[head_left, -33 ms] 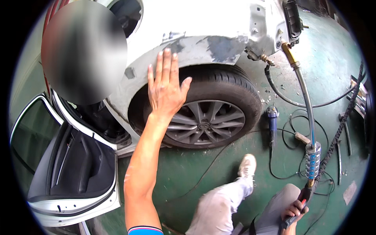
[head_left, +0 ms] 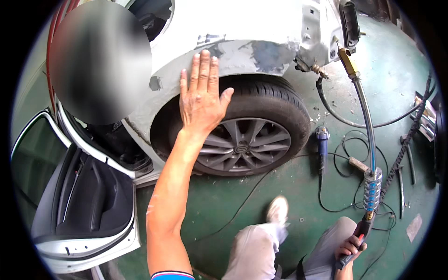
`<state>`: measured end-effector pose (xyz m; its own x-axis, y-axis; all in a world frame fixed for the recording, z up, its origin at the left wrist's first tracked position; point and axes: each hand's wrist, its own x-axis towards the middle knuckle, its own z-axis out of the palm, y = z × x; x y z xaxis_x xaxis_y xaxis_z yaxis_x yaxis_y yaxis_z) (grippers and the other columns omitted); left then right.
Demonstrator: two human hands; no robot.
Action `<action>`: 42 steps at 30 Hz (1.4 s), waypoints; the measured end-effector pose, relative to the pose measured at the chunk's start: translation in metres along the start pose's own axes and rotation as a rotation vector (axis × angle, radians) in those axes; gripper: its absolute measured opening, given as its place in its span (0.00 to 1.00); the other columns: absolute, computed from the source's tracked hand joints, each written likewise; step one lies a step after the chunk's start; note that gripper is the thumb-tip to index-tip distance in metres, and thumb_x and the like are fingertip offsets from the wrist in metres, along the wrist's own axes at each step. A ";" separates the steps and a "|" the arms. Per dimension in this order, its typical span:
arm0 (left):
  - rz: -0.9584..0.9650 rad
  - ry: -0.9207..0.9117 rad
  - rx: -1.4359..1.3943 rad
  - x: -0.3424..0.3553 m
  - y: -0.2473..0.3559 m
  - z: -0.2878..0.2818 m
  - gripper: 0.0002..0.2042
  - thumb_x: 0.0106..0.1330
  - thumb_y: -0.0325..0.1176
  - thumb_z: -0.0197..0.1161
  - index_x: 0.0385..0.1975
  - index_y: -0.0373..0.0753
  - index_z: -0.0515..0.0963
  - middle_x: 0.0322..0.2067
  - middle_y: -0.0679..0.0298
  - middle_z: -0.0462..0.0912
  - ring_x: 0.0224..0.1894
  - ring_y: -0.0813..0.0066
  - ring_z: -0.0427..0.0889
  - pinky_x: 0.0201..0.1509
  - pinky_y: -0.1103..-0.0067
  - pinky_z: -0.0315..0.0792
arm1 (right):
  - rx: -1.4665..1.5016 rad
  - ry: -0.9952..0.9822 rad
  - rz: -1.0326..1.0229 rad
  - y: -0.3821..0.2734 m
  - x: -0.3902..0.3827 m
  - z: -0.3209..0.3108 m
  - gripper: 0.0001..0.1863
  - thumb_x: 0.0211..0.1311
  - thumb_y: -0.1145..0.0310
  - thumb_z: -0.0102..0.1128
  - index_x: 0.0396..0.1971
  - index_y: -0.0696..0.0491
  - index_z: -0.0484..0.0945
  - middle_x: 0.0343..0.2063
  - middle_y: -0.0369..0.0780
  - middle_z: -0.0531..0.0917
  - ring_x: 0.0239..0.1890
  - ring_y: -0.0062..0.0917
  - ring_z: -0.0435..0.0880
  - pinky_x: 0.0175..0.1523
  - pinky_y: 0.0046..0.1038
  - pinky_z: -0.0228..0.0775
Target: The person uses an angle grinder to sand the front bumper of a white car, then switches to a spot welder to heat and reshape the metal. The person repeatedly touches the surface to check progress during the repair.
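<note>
My left hand [head_left: 203,102] lies flat on the white car's rear fender [head_left: 175,70], just above the wheel arch, its fingers stretched out and the thumb apart. Grey filler and dark sanded patches [head_left: 270,58] mark the panel there. Low on the right, my right hand [head_left: 351,247] is closed round the black handle of a slide-hammer dent puller [head_left: 365,112]. Its long metal rod carries a ringed weight [head_left: 372,191] near the grip. The brass far end [head_left: 347,61] reaches the car's rear corner; whether it is fixed there, I cannot tell.
A grey-rimmed wheel [head_left: 241,149] sits under the arch. An open car door [head_left: 88,200] stands at left, beside a blurred oval [head_left: 100,60]. A blue power tool [head_left: 322,144], loose cords and a black braided cable [head_left: 396,163] occupy the right. My shoe [head_left: 278,210] is below the wheel.
My foot has shifted left and nearer. The view has moved slightly. My left hand stays flat on the fender, its fingertips a little higher; my right hand keeps its grip.
</note>
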<state>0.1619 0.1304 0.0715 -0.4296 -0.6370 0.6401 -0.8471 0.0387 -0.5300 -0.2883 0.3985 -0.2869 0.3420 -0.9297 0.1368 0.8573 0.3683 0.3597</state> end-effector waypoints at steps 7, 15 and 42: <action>-0.226 -0.211 -1.534 -0.024 0.117 0.003 0.39 0.64 0.53 0.65 0.66 0.31 0.61 0.66 0.44 0.62 0.71 0.52 0.58 0.73 0.59 0.52 | -0.093 -0.011 -0.037 0.048 0.022 0.023 0.31 0.57 0.59 0.60 0.63 0.37 0.68 0.30 0.31 0.78 0.23 0.14 0.75 0.33 0.23 0.69; -1.219 -0.904 -2.873 -0.001 0.155 -0.105 0.15 0.78 0.39 0.48 0.48 0.32 0.72 0.17 0.72 0.66 0.21 0.80 0.68 0.49 0.73 0.72 | -0.392 0.353 -0.141 0.146 -0.038 0.158 0.29 0.39 0.61 0.61 0.39 0.71 0.78 0.25 0.51 0.81 0.20 0.32 0.76 0.32 0.36 0.66; -1.590 -1.566 -2.068 0.020 0.004 -0.166 0.14 0.78 0.40 0.48 0.39 0.35 0.72 0.14 0.74 0.59 0.15 0.84 0.61 0.38 0.75 0.72 | -0.153 0.856 -0.611 0.489 -0.020 0.263 0.25 0.36 0.61 0.66 0.34 0.66 0.78 0.21 0.42 0.79 0.19 0.29 0.74 0.31 0.33 0.63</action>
<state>0.0982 0.2459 0.1749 -0.2785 -0.5130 -0.8120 0.2203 -0.8570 0.4659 0.0227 0.5960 0.1291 -0.0575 -0.6650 -0.7447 0.9939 -0.1081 0.0198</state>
